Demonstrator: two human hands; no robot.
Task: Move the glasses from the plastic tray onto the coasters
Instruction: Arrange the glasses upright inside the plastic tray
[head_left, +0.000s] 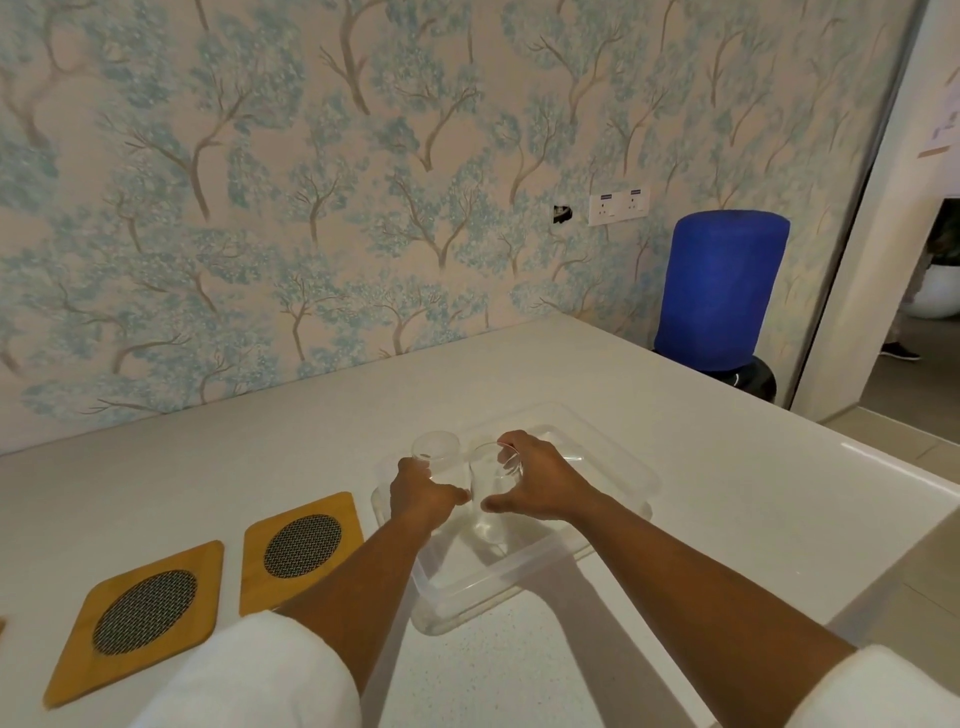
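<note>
A clear plastic tray (613, 462) sits on the white counter, right of centre. Two clear glasses stand upright in its left part. My left hand (421, 493) is wrapped around the left glass (435, 448), whose rim shows above my fingers. My right hand (535, 483) grips the right glass (488, 499) near its rim, thumb in front and fingers behind. Two wooden coasters with dark mesh centres lie to the left of the tray: the nearer coaster (143, 613) and the farther coaster (304, 545), which my left forearm partly covers.
A wall with tree-pattern wallpaper runs behind the counter. A blue-covered water bottle (722, 291) stands past the counter's far right corner. The counter's right edge (893, 467) drops to the floor. A doorway opens at the far right.
</note>
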